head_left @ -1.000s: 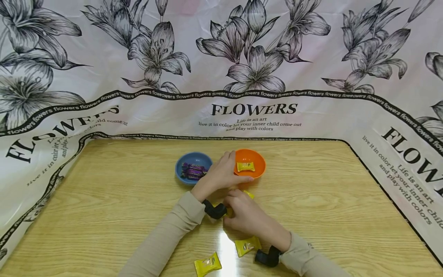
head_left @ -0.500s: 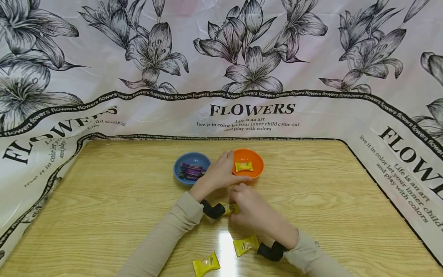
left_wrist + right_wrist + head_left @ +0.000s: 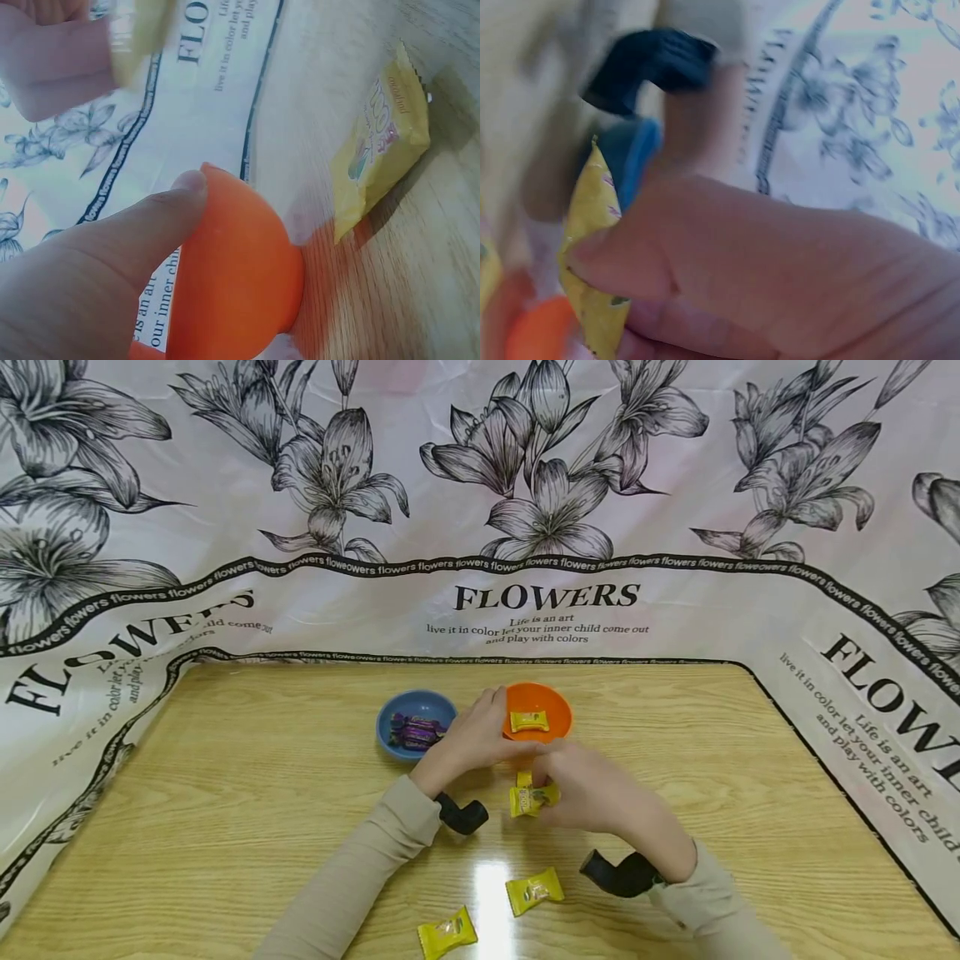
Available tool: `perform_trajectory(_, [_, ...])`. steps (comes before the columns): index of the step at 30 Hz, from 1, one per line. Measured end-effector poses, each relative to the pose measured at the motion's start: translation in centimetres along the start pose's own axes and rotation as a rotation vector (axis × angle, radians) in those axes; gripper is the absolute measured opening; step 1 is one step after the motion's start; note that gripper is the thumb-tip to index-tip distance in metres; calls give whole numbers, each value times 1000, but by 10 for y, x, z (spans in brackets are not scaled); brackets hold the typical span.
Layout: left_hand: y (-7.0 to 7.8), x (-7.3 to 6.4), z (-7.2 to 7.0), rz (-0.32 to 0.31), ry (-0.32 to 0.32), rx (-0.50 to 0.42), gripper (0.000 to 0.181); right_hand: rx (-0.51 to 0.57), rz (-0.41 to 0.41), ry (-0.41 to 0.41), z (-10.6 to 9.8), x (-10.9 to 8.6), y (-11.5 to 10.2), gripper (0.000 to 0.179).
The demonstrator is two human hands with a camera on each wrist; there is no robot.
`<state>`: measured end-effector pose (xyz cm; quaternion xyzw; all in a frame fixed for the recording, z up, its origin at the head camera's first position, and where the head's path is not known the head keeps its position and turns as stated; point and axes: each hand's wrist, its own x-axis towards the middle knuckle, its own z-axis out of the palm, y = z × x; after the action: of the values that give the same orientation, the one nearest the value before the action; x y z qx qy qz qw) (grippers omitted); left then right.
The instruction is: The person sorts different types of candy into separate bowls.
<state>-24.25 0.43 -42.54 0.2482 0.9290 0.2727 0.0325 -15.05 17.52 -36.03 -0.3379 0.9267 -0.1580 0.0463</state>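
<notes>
My left hand holds the orange bowl by its near-left side; in the left wrist view the thumb presses on the rim. One yellow wrapped candy lies inside that bowl. Just in front of the bowl, my right hand pinches another yellow candy by one end, and the right wrist view shows the thumb across its wrapper. Partly behind the held candy, a further yellow candy lies on the table, seen larger as the yellow candy in the left wrist view.
A blue bowl with several purple-wrapped candies stands left of the orange one, partly behind the left hand. Two more yellow candies lie nearer the front, a right one and a left one. Patterned cloth borders the wooden table.
The right hand has lifted a yellow candy from the table and moved up and right toward the orange bowl. The left hand stays at the bowl.
</notes>
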Motion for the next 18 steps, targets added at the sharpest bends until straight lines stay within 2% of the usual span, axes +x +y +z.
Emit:
perform_trajectory(3, [1,0,-1,15,1,-13,93,16,12,9,-13,-2,5,17])
perform_trajectory(9, [1,1,-4,-17,-38,10,95,69,46,73,-32,4,14,18])
perform_trajectory(14, [1,1,-5,-25,-53,22,92,85,85,115,-33,22,27,14])
perform_trajectory(18, [3,0,-5,-10,-43,26,100,104,112,153,-26,35,42,17])
